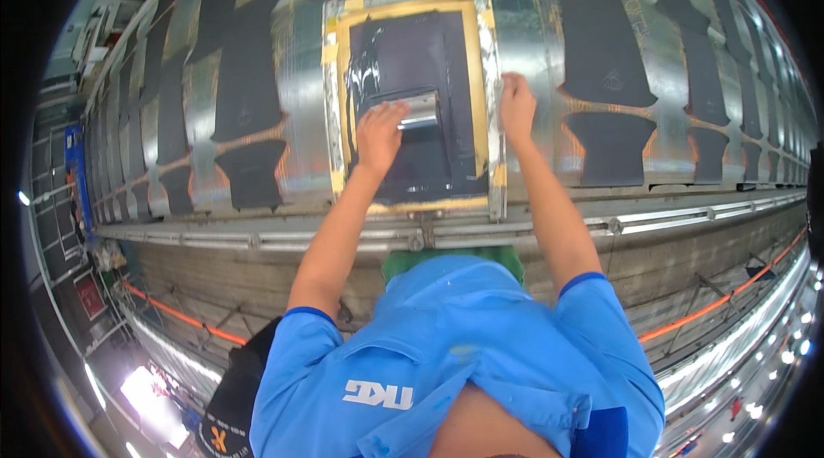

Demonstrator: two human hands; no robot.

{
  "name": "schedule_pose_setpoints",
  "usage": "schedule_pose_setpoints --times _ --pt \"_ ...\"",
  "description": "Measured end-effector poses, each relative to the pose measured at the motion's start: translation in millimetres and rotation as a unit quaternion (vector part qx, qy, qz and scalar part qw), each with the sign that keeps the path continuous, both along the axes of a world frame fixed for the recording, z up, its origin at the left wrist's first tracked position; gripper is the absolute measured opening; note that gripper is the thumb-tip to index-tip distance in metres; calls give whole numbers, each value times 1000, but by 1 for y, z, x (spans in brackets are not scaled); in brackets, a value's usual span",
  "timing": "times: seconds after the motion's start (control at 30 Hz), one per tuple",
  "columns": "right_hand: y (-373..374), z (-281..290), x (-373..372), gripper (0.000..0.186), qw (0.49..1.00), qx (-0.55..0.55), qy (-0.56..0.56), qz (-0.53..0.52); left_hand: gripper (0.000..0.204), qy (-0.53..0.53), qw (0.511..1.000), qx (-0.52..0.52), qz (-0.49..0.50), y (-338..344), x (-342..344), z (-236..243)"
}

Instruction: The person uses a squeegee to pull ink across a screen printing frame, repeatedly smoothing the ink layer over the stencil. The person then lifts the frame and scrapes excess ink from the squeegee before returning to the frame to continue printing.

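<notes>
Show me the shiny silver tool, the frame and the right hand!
Shiny silver tool (421, 112): head view, middle of its bare metal.
Frame (333, 115): head view, its left side.
Right hand (518, 108): head view, back of the hand.

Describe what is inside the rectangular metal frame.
Glossy dark grey coating, and a silvery metal bar held in the left hand. Anything beneath the coating is hidden.

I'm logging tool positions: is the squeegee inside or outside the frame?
Inside: the squeegee shows over the dark screen, within the frame, the left hand at its left end.
</notes>
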State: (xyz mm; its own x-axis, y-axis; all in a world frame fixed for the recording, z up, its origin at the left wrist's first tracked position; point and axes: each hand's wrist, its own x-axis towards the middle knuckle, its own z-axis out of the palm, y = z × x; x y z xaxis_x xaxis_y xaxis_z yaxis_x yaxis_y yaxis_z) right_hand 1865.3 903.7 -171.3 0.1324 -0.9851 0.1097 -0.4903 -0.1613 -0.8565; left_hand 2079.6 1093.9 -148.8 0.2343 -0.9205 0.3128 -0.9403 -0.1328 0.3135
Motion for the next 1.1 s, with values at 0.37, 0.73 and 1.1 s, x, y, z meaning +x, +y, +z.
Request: schedule_pose_setpoints --times 0.37,0.73,1.1 --pt "9 14 -3 19 998 61 18 -4 32 -24 996 79 37 -149 84 19" --pt "-3 8 -10 22 998 67 19 -4 30 -30 999 15 -21 70 -63 7" --pt "3 13 -2 23 996 91 5 7 26 46 996 57 60 -87 64 27"
